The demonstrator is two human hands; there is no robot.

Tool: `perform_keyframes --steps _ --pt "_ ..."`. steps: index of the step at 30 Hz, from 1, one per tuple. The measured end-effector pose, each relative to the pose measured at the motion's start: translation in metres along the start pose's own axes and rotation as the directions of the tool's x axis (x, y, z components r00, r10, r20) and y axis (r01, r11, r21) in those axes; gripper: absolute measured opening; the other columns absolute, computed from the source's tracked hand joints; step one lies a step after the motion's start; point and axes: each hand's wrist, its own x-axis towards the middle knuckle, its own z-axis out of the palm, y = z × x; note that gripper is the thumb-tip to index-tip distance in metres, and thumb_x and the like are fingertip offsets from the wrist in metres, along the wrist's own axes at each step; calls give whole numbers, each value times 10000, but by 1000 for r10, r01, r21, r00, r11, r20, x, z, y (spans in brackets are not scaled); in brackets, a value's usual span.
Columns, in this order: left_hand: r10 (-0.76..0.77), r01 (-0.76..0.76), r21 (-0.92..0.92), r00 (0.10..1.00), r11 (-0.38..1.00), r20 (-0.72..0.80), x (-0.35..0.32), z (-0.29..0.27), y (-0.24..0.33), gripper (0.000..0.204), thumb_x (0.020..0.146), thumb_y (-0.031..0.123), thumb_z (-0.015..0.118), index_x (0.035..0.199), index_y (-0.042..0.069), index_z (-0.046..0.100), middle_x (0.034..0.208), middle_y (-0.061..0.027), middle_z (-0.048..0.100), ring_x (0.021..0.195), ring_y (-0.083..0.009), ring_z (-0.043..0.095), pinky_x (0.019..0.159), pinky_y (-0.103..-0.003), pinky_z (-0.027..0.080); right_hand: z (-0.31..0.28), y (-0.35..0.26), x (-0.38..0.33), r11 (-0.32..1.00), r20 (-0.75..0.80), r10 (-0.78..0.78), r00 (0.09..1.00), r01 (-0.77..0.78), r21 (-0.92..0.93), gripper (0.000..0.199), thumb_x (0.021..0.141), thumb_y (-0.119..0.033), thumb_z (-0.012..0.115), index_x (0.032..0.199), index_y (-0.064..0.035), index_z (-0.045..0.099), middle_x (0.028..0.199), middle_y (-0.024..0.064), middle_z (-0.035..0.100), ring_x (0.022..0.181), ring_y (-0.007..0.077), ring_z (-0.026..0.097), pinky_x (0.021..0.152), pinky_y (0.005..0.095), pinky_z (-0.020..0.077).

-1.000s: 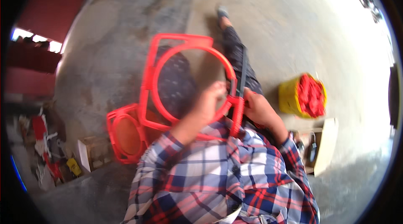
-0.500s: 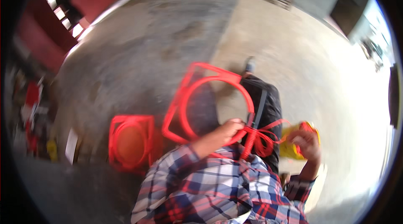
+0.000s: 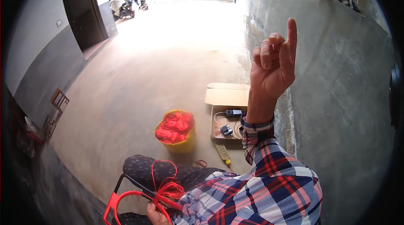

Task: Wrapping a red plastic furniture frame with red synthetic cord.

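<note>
My left hand [image 3: 155,215] is closed on the rim of a red frame with a round opening [image 3: 112,206], low at the left over my lap. Red cord is wound tightly round part of that rim. A loose bundle of red cord [image 3: 171,190] rests beside it on my dark trouser leg, and one strand loops upward. My right hand [image 3: 273,62] is raised high at the right, away from the frame. Its index finger points up and the other fingers curl loosely. Nothing shows in it.
A yellow bucket [image 3: 183,144] full of red cord hanks [image 3: 174,126] stands ahead. Beside it lie an open cardboard box [image 3: 227,97] with a small camera [image 3: 226,130] and black adapter [image 3: 234,113], and a power strip [image 3: 223,153]. A grey wall [image 3: 336,81] rises at right.
The view has swung far to the right, toward the bright doorway. My right hand has left the bucket and risen with its index finger extended. My left hand still grips the frame.
</note>
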Motion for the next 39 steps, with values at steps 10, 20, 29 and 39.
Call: perform_keyframes --steps 10,20,29,39 --pt "-271 133 -522 942 842 -198 1 18 124 183 967 122 402 1067 26 521 1002 -109 597 942 -226 616 870 -367 488 69 50 -90 578 497 725 477 -814 -62 202 890 -132 616 1027 17 617 700 48 587 594 91 528 541 229 413" --pt "-631 -8 -856 672 517 -387 -46 14 50 108 942 147 507 944 55 565 779 -15 579 651 -84 512 574 -218 412 88 31 -302 260 714 505 -485 -703 -661 151 864 -137 640 883 9 671 733 99 653 672 135 607 636 293 488" --pt "-592 -50 -794 638 606 -492 -60 12 62 150 950 207 515 958 59 537 684 -13 492 559 -105 452 526 -262 392 127 46 -353 633 719 565 -405 -346 -692 199 843 -134 611 1002 -16 636 716 136 652 649 201 633 642 349 497" --pt "-555 -127 -738 579 663 -598 -62 18 69 154 973 200 499 933 59 545 667 1 480 548 -90 452 510 -250 387 171 32 -349 545 824 545 -155 -682 -488 473 760 -94 697 1220 -90 588 857 44 576 759 188 567 711 313 481"
